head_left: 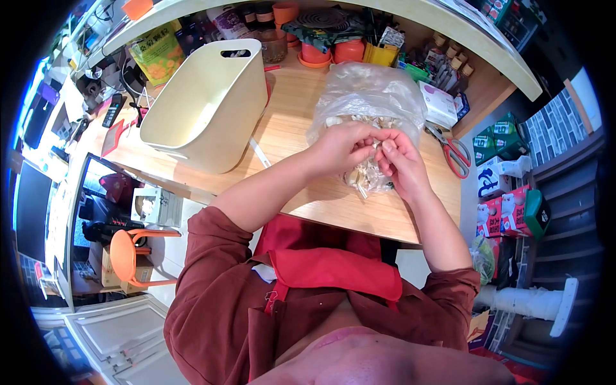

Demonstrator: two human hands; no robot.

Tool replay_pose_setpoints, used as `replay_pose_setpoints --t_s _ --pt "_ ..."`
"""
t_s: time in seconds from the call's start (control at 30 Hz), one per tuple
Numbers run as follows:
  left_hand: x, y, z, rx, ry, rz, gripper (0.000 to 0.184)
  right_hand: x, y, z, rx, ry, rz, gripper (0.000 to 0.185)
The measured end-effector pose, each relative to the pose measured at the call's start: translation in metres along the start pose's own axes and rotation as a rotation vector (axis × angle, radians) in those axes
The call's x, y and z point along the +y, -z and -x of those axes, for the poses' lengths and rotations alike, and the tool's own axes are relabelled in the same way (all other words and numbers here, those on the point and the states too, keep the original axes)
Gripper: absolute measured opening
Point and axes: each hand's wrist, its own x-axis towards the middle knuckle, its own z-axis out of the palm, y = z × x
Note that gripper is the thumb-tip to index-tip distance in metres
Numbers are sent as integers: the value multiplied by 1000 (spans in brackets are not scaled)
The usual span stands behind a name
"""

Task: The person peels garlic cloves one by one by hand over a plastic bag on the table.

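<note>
My left hand (346,147) and my right hand (403,163) meet over the table, fingertips pinched together. Whatever small thing they hold is too small and too covered by the fingers to make out. Behind and beneath them lies a clear plastic bag (369,90), its mouth facing me. Small pale, whitish-brown pieces (369,176) show in the bag's mouth and spill out under my hands. To the left stands a tall cream plastic bin (199,102) with a handle slot, tilted in this view. Neither hand touches it.
Scissors with red handles (457,157) lie right of the bag on the wooden table (289,192). A white box (437,104), small corked bottles (452,64) and orange pots (348,50) line the back under a shelf. An orange chair (125,256) stands lower left.
</note>
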Motion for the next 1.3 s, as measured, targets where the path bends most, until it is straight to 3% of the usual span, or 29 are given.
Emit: replay_pose_setpoints --t_s 0.13,0.33,0.53,0.73,0.83,0.93,1.3 --pt "-1 0 0 -25 70 56 20 -2 -2 1 -13 23 13 25" --pt "-14 -4 0 25 234 390 12 2 -1 2 7 -6 193 17" --pt "-7 1 0 -41 194 286 13 -1 -3 3 -32 -65 181 19" --pt "-7 -1 0 -9 265 523 8 0 0 4 5 -28 308 19" --pt "-2 8 -3 -169 358 409 17 1 0 4 39 44 469 16" --pt "-4 7 -2 -300 287 313 23 0 1 4 38 81 536 14" --pt "4 14 0 -428 364 642 25 -9 1 9 -75 125 612 13"
